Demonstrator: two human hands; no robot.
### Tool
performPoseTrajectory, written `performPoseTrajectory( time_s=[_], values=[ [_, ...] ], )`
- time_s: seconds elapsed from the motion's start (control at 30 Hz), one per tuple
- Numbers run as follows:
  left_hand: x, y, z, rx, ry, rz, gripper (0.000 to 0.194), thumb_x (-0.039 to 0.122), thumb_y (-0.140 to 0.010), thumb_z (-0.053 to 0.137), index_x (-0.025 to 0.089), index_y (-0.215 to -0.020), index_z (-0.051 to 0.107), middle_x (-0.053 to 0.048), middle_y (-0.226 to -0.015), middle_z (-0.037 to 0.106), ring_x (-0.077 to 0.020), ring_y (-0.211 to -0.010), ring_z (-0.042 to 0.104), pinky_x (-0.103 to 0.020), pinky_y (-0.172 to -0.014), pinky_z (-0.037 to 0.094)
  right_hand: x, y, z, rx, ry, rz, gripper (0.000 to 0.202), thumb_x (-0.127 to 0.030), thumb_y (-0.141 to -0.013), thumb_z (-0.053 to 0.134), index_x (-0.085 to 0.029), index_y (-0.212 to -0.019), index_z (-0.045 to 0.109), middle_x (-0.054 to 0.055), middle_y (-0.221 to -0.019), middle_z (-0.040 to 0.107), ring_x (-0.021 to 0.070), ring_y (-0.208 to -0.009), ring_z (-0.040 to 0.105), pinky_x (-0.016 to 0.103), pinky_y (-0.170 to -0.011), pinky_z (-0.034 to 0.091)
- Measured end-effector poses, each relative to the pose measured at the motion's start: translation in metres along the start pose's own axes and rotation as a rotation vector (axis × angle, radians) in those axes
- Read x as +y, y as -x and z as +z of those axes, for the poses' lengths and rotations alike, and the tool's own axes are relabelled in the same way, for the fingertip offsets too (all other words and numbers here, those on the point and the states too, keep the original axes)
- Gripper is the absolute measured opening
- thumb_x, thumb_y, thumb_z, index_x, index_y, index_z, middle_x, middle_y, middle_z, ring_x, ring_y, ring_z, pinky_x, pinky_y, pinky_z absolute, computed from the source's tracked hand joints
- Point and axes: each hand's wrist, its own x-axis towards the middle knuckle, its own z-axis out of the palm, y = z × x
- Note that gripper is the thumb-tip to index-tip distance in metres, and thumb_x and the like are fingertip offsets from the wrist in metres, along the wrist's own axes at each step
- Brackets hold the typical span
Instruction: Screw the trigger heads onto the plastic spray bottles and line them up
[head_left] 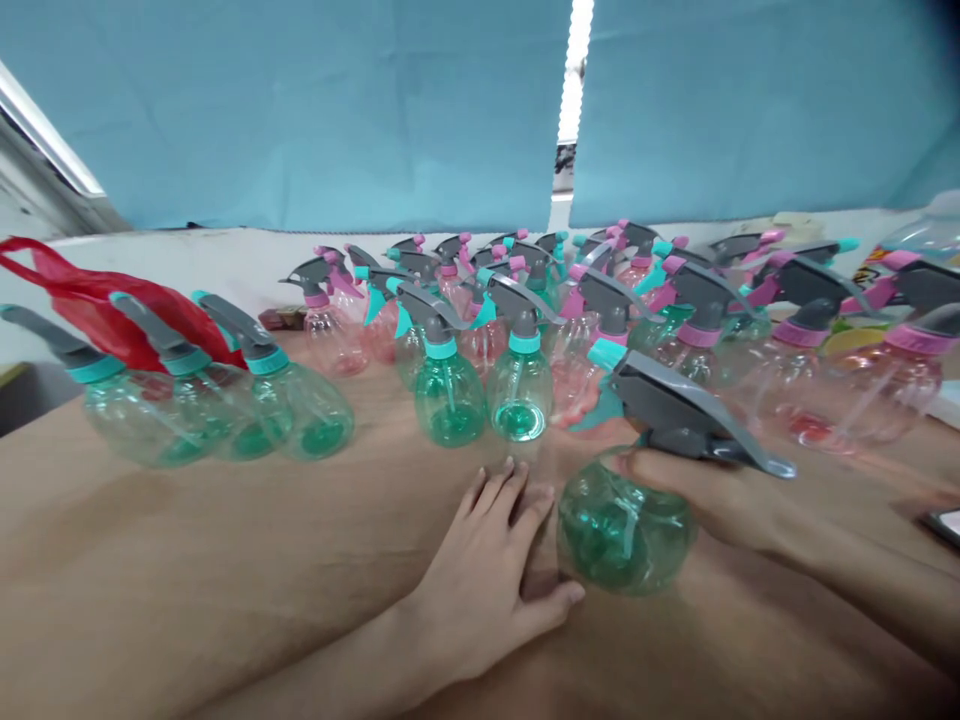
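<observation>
A clear green spray bottle (626, 530) with a grey and turquoise trigger head is gripped at its neck by my right hand (667, 475). It tilts a little, close to the table top. My right fingers are partly hidden behind the bottle. To its left, my left hand (487, 570) lies palm down on the brown table (300, 560), fingers spread and holding nothing. Just beyond my left fingertips stand two more green spray bottles, one on the left (450, 400) and one on the right (520, 395), both upright.
Behind stand several pink spray bottles (694, 350) and green ones in crowded rows. Several green bottles (319, 410) are grouped at the left, before a red plastic bag (142, 300). A dark-edged flat object (946, 525) lies at the right edge. Blue cloth (337, 110) hangs behind.
</observation>
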Motion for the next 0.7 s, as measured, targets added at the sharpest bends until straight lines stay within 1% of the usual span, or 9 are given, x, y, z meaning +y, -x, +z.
performPoseTrajectory(
  time_s=[0.07, 0.1, 0.17, 0.2, 0.27, 0.33, 0.43, 0.53, 0.7],
  values=[
    [0.000, 0.000, -0.001, 0.005, 0.007, 0.004, 0.069, 0.057, -0.083, 0.056, 0.012, -0.134, 0.045, -0.019, -0.148, 0.031, -0.0342, -0.138, 0.024, -0.054, -0.109, 0.023, 0.000, -0.002, 0.002, -0.014, -0.052, 0.024, 0.013, -0.020, -0.064, 0.052, -0.027, -0.071, 0.061, -0.003, -0.061, 0.059, 0.0139, -0.050, 0.055, 0.026, -0.047, 0.047],
    [0.000, 0.000, -0.001, 0.011, 0.009, 0.008, 0.069, 0.057, -0.083, 0.056, 0.012, -0.134, 0.045, -0.019, -0.148, 0.032, -0.0344, -0.138, 0.024, -0.054, -0.109, 0.023, -0.001, -0.002, 0.003, -0.020, -0.081, 0.036, 0.015, -0.020, -0.063, 0.052, -0.027, -0.073, 0.062, -0.002, -0.065, 0.062, 0.0154, -0.056, 0.060, 0.027, -0.054, 0.051],
    [0.000, 0.001, 0.000, 0.027, 0.011, 0.016, 0.067, 0.055, -0.084, 0.056, 0.012, -0.134, 0.045, -0.019, -0.147, 0.033, -0.0343, -0.137, 0.025, -0.055, -0.109, 0.024, -0.002, -0.004, 0.007, 0.012, -0.108, 0.043, 0.019, -0.019, -0.061, 0.053, -0.026, -0.076, 0.062, -0.001, -0.070, 0.065, 0.0180, -0.069, 0.065, 0.031, -0.067, 0.054],
    [0.000, 0.001, 0.001, 0.034, 0.011, 0.021, 0.066, 0.055, -0.085, 0.055, 0.012, -0.134, 0.044, -0.018, -0.147, 0.034, -0.0342, -0.137, 0.025, -0.055, -0.109, 0.024, -0.002, -0.004, 0.008, 0.036, -0.105, 0.045, 0.019, -0.020, -0.060, 0.053, -0.026, -0.076, 0.061, -0.001, -0.071, 0.065, 0.0189, -0.071, 0.066, 0.033, -0.070, 0.054],
    [-0.001, 0.001, 0.002, 0.043, 0.010, 0.026, 0.064, 0.054, -0.086, 0.054, 0.013, -0.134, 0.043, -0.018, -0.147, 0.034, -0.0337, -0.137, 0.026, -0.055, -0.109, 0.023, -0.003, -0.005, 0.010, 0.068, -0.076, 0.058, 0.014, -0.024, -0.060, 0.054, -0.025, -0.073, 0.060, 0.000, -0.069, 0.064, 0.0197, -0.067, 0.065, 0.035, -0.067, 0.054],
    [-0.002, 0.001, 0.003, 0.049, 0.014, 0.032, 0.064, 0.054, -0.087, 0.053, 0.014, -0.135, 0.042, -0.017, -0.147, 0.034, -0.0336, -0.137, 0.026, -0.055, -0.109, 0.023, -0.004, -0.005, 0.011, 0.075, -0.033, 0.076, 0.007, -0.028, -0.061, 0.054, -0.024, -0.067, 0.056, 0.000, -0.062, 0.060, 0.0193, -0.060, 0.062, 0.037, -0.062, 0.054],
    [-0.001, 0.001, 0.003, 0.050, 0.027, 0.038, 0.064, 0.054, -0.087, 0.053, 0.014, -0.136, 0.042, -0.017, -0.147, 0.035, -0.0338, -0.137, 0.026, -0.056, -0.109, 0.023, -0.003, -0.006, 0.011, 0.068, -0.019, 0.085, 0.004, -0.029, -0.063, 0.054, -0.025, -0.063, 0.052, -0.002, -0.055, 0.052, 0.0178, -0.058, 0.058, 0.040, -0.067, 0.053],
    [-0.001, 0.001, 0.002, 0.043, 0.027, 0.038, 0.065, 0.053, -0.087, 0.053, 0.014, -0.137, 0.041, -0.016, -0.147, 0.035, -0.0331, -0.137, 0.026, -0.055, -0.110, 0.022, -0.001, -0.006, 0.009, 0.021, -0.079, 0.062, 0.002, -0.026, -0.063, 0.055, -0.025, -0.064, 0.053, -0.002, -0.058, 0.053, 0.0177, -0.061, 0.058, 0.041, -0.075, 0.052],
    [-0.002, 0.001, 0.001, 0.042, 0.015, 0.045, 0.064, 0.053, -0.089, 0.051, 0.013, -0.138, 0.040, -0.016, -0.146, 0.037, -0.0318, -0.138, 0.025, -0.053, -0.111, 0.021, 0.005, -0.004, 0.007, 0.028, -0.060, 0.072, 0.005, -0.025, -0.066, 0.059, -0.027, -0.068, 0.055, -0.003, -0.060, 0.057, 0.0198, -0.068, 0.062, 0.042, -0.077, 0.053]
  ],
)
